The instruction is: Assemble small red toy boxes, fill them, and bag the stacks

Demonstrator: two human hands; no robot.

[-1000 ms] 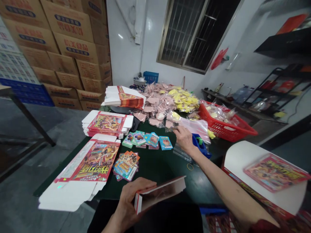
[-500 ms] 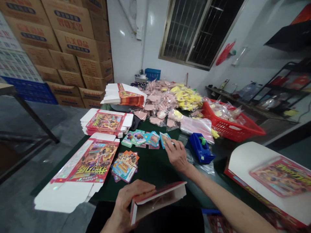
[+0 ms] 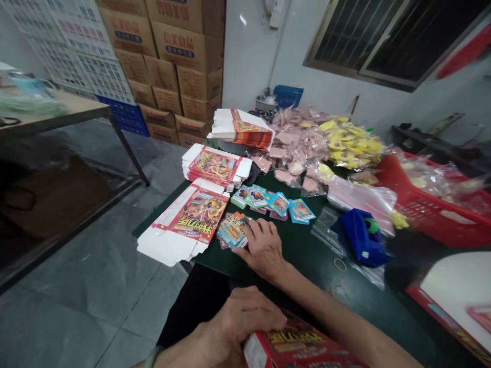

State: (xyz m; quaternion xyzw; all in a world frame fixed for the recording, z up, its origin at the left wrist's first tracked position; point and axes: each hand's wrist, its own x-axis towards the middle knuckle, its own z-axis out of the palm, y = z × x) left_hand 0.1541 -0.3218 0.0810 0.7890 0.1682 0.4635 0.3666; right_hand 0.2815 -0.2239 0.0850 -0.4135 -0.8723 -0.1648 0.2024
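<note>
My left hand (image 3: 245,319) is closed around the end of a red printed cardboard box (image 3: 307,342) at the bottom, partly cut off by the frame. My right hand (image 3: 264,250) reaches across to a fanned pile of orange and blue cards (image 3: 232,230), thumb and fingertips pinching its near right edge. How many cards it grips is hidden. Just behind lie small stacks of green cards (image 3: 249,196) and blue cards (image 3: 301,210). Flattened printed boxes (image 3: 195,217) lie to the left of the pile.
More flat boxes (image 3: 218,166) are stacked behind. Bagged pink pieces (image 3: 295,138) and bagged yellow pieces (image 3: 351,145) heap at the back. On the right are a blue tape dispenser (image 3: 362,240), a red basket (image 3: 433,209), a rubber band (image 3: 339,264) and a white-and-red carton (image 3: 456,286).
My right hand has gone from the blue cards at the row's right end to the orange and blue pile. My left hand has turned the box, its printed face now up. The view has swung left.
</note>
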